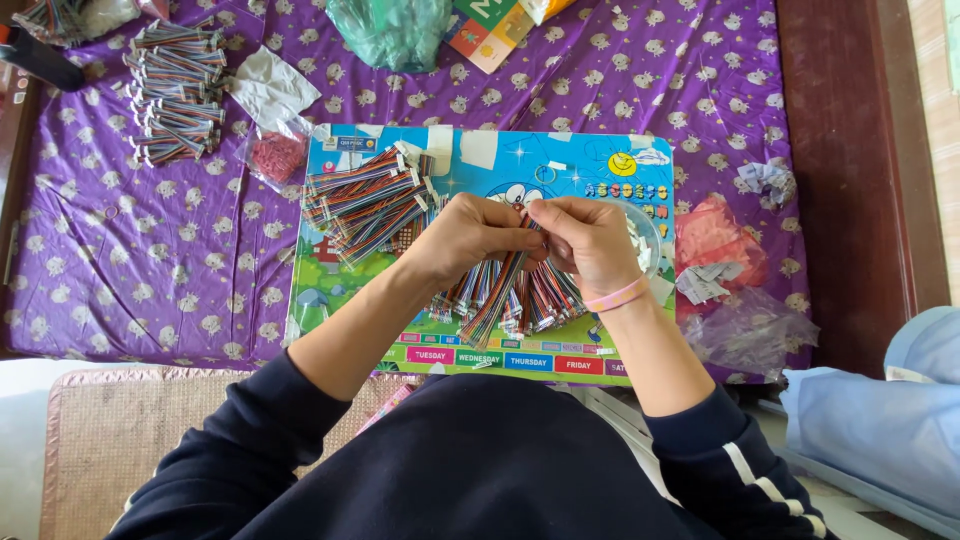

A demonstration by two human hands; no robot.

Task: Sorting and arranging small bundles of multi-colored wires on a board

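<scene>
My left hand [468, 237] and my right hand [588, 240] meet above a colourful picture board [560, 165] and both pinch the top end of one bundle of multicoloured ribbon wires [505, 290], which hangs down toward me. Under my hands lie several more loose wire bundles [545, 300] on the board. A stack of finished bundles [370, 200] rests on the board's left part. A pink band circles my right wrist.
A bigger pile of wire bundles [175, 90] lies at the back left on the purple patterned cloth [150, 250]. A small bag of red parts [277, 155], a clear bowl [645, 235], red and clear plastic bags [730, 290] and a green bag [390, 30] surround the board.
</scene>
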